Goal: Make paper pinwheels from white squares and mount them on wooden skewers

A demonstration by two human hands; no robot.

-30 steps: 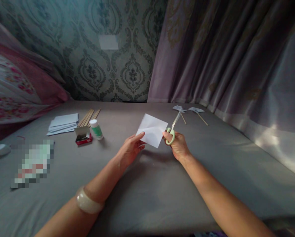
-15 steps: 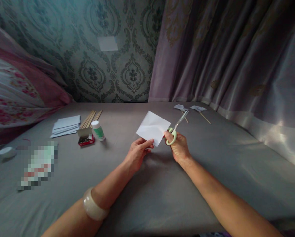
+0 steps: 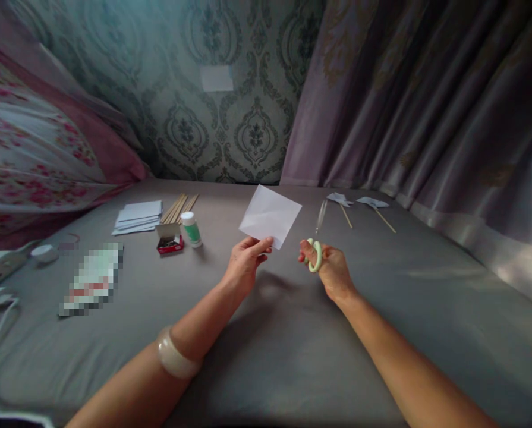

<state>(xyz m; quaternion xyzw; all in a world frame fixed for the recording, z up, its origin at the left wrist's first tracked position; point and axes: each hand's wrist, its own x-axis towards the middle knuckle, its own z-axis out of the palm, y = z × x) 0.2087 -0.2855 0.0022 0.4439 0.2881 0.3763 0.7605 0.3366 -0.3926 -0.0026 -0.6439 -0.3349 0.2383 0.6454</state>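
A square sheet of white paper (image 3: 271, 215) is pinched at its lower corner by my left hand (image 3: 248, 258), thumb on top. Faint crease lines cross the sheet, which is held above the grey cloth. My right hand (image 3: 330, 264) grips a pair of scissors (image 3: 315, 252) by the pale green handles, thumb through one loop. The blades point up and away and look closed. A gap separates the scissors from the paper.
At left lie a stack of white paper (image 3: 138, 217), wooden sticks (image 3: 179, 208), an open red box (image 3: 170, 244) of small dark pieces, a white-and-green bottle (image 3: 191, 230), a blurred packet (image 3: 94, 279) and a power strip (image 3: 2, 267). Two paper pinwheels on sticks (image 3: 340, 200) lie far right.
The scissors have moved away from the paper's right corner, and their blades now point more straight up. The paper is raised slightly. The whole view has shifted a little to the left.
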